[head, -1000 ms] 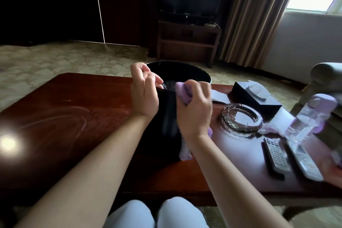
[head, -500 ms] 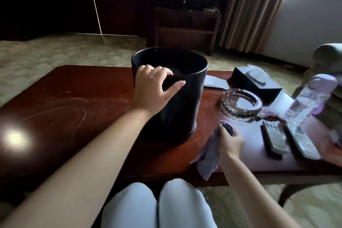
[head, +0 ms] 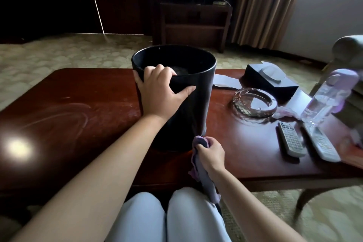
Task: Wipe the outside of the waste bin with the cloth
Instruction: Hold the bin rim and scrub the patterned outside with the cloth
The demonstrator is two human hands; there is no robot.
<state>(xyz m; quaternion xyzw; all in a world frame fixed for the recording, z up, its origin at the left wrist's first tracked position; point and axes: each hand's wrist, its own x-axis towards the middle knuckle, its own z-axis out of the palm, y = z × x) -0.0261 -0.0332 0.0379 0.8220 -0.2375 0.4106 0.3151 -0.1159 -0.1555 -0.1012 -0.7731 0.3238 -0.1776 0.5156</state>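
Gripping the waste bin [head: 198, 104] rim, the left hand [head: 159, 94] curls over it; at five o'clock of its base, the right hand [head: 211, 153] clutches the cloth [head: 200, 169].

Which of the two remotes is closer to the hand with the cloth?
The shorter grey remote; the longer white one lies beyond it, farther from the right hand gripping the cloth.

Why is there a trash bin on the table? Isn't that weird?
Yes, a little: the black waste bin stands upright on the wooden table, not the floor. Nothing looks spilled or broken.
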